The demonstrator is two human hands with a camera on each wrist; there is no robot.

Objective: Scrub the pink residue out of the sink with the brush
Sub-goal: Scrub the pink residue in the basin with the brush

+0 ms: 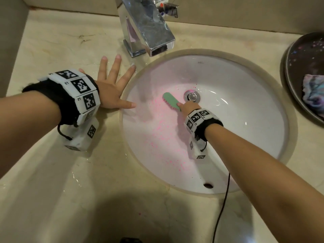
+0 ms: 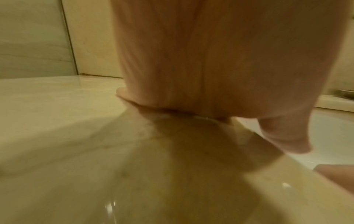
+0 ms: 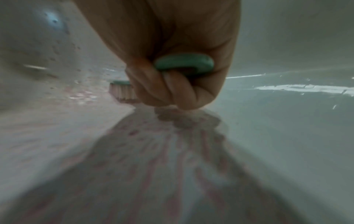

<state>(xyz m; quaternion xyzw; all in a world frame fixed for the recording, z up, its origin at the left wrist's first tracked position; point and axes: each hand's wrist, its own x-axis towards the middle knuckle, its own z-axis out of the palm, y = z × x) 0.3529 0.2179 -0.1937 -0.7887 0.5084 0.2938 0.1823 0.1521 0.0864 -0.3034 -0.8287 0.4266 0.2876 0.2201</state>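
Head view, right hand (image 1: 188, 106): down in the white sink (image 1: 245, 95), grip clenched on the handle of the green scrub brush (image 1: 171, 101), forefinger laid along its back.
Head view, brush: bristles down on the basin floor, just left of the chrome drain plug (image 1: 192, 96).
Head view, pink residue (image 1: 157, 130): speckled over the left and near parts of the basin, thickest around the brush.
Head view, left hand (image 1: 112, 88): flat on the beige counter (image 1: 61, 50), fingers spread, grip released, thumb reaching over the sink rim.
Head view, surroundings: chrome faucet (image 1: 149, 32) behind the basin; dark bowl (image 1: 301, 71) at far right with a mottled cloth (image 1: 313, 95) inside.
Left wrist view: palm (image 2: 210, 60) pressed on the counter, thumb hanging over the white basin edge.
Right wrist view: blurred; fingers (image 3: 172, 89) curled round the green handle (image 3: 184, 62), bristles (image 3: 122, 92) seemingly on the wet pink-streaked basin.
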